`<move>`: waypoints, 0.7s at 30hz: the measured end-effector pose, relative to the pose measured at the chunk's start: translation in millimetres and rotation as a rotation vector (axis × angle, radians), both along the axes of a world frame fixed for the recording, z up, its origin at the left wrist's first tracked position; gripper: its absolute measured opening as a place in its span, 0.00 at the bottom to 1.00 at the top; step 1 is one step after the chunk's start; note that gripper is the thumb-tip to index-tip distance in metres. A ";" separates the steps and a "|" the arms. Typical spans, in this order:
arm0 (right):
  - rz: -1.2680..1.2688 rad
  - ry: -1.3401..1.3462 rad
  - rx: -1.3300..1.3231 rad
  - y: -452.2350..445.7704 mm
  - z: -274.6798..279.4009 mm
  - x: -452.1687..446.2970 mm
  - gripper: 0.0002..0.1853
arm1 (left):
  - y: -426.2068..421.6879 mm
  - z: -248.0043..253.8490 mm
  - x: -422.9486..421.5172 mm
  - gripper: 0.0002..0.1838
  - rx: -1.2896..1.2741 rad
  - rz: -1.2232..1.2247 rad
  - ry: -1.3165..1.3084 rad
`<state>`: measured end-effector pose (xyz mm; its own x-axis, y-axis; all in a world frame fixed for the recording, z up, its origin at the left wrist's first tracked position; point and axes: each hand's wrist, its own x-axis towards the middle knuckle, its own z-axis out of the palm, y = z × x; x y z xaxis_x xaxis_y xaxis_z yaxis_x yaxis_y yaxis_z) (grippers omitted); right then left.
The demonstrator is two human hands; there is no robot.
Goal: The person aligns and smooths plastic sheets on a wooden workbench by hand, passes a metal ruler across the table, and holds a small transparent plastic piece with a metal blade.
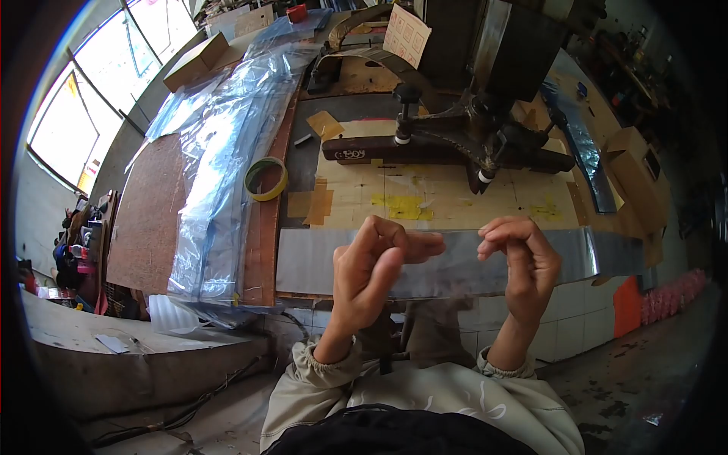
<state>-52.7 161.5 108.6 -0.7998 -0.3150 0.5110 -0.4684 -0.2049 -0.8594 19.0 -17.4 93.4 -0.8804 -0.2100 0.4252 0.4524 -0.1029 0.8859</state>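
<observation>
Both of my hands are raised over the front edge of the workbench, apart from each other. My left hand (369, 265) has its thumb bent in against the index finger, while other fingers point right. Opposite it, my right hand (525, 262) is curled, its fingertips drawn together and turned left. Anything thin or clear in either hand is too faint to make out. Just behind the hands, a grey, shiny strip (311, 262) runs along the bench's front. A pale board (447, 186) with yellow and brown tape patches lies beyond it, under a dark metal press bar (447, 154).
A dark press column (516, 53) rises behind the bar. At left are clear plastic bags (212, 205) and a yellow tape roll (267, 180). Cardboard boxes (196, 62) sit at the back left and right. A blue-tinted plastic strip (588, 155) lies at right.
</observation>
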 end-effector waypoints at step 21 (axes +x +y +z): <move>-0.374 0.194 0.145 -28.2 -21.5 -22.0 0.04 | -3.2 -9.9 -14.8 0.18 -0.040 0.236 -0.293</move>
